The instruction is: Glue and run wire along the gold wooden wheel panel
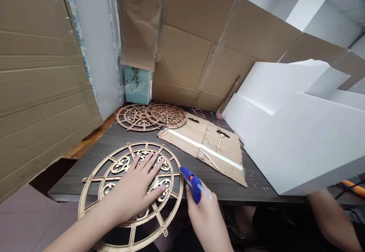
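Nearest the viewer, a pale openwork wooden disc point(168, 174) lay on the front of the dark desk point(225, 189), its near part projecting beyond the edge. The left hand point(139, 191) rested palm down upon it, fingers spread apart over the scrollwork and clamped on nothing. The right hand point(203, 210) held a blue glue gun point(193, 183), its fingers wrapped round the handle; a translucent glue stick point(205, 192) protruded from the rear. The nozzle stood at the disc's right rim, though contact could not be determined. At lower right, another person's arm point(332, 216) appeared below a large white box point(313, 141).

Beyond the gun lay a cardboard sheet point(232, 153) crossed by a white strip point(205, 148). One thin stick point(211, 160) lay at its near edge, and a second stick point(219, 141) lay by a cut-out slot. Farther back, a browner disc point(125, 119) was partly overlapped by another patterned disc point(167, 113); tangled red thread point(219, 115) lay to their right. A light blue box point(138, 86) stood behind them, before a tall cardboard screen point(182, 42).
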Demonstrator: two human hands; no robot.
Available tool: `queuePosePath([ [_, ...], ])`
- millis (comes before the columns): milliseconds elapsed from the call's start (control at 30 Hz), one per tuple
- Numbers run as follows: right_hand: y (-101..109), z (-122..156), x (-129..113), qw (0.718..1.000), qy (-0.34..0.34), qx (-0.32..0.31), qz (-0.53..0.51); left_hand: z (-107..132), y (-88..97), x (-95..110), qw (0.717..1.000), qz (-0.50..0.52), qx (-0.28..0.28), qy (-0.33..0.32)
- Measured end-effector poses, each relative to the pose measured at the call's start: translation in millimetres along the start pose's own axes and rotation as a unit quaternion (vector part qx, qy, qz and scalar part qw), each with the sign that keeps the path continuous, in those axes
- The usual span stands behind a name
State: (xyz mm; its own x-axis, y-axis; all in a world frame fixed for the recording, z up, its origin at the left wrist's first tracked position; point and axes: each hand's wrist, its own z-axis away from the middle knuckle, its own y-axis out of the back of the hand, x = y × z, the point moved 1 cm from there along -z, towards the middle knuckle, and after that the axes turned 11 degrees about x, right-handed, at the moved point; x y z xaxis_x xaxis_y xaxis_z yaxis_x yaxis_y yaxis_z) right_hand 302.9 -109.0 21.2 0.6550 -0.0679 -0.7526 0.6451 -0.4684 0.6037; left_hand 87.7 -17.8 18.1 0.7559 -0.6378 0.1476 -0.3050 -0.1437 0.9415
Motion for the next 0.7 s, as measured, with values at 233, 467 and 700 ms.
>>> queuePosePath([
  [233,9.9,-11.8,15.3,0.995,-0.075,-0.053,-0.041,0.3,-2.0,-0.8,1.000,0.004,0.011,-0.002],
  [467,0.6,-20.3,8.1,0.994,-0.074,-0.046,-0.066,4.1,-13.4,-8.1,0.999,-0.001,0.047,-0.019],
  [700,10.6,-12.9,5.7,0.994,-0.079,-0.021,-0.074,5.2,-20.3,-12.7,0.996,-0.004,0.086,-0.034],
])
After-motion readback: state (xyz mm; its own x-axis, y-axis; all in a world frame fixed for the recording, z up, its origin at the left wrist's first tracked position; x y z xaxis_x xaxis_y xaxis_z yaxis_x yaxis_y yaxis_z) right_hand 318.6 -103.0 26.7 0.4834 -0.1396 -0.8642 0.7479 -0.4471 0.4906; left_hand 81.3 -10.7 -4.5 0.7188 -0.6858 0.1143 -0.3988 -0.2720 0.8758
